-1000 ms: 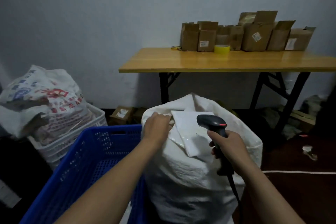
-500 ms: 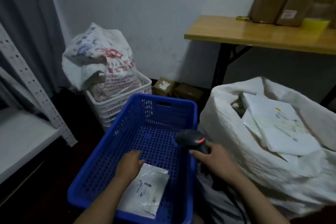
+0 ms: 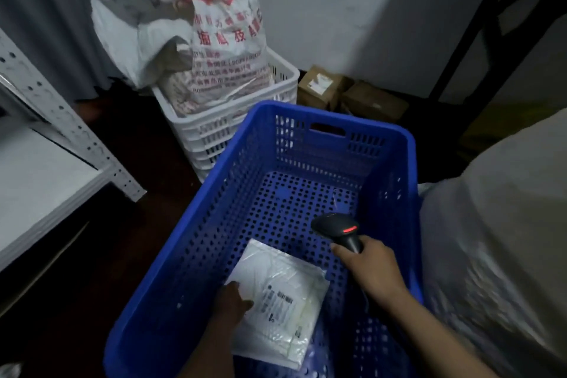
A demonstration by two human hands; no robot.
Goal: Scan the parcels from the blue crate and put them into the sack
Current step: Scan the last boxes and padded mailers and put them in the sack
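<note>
The blue crate (image 3: 214, 199) stands in front of me with one white flat parcel (image 3: 279, 301) lying in its near half, label side up. My left hand (image 3: 231, 304) grips the parcel's left edge inside the crate. My right hand (image 3: 372, 270) holds the black barcode scanner (image 3: 339, 228) over the crate's right side, its red light on and its head pointing toward the crate's far end. The white sack (image 3: 497, 239) bulges at the right, against the crate's right wall; its opening is out of view.
A white crate (image 3: 221, 123) stuffed with printed plastic bags (image 3: 184, 24) stands behind the blue crate. Brown cardboard boxes (image 3: 349, 92) lie on the floor by the wall. A white metal shelf (image 3: 46, 163) juts in at the left. Black table legs (image 3: 478, 27) rise at the right.
My view has swung left and down from the sack to the crate. My left hand left the sack's mouth, reached into the crate and took hold of the parcel. The scanner came over the crate.
</note>
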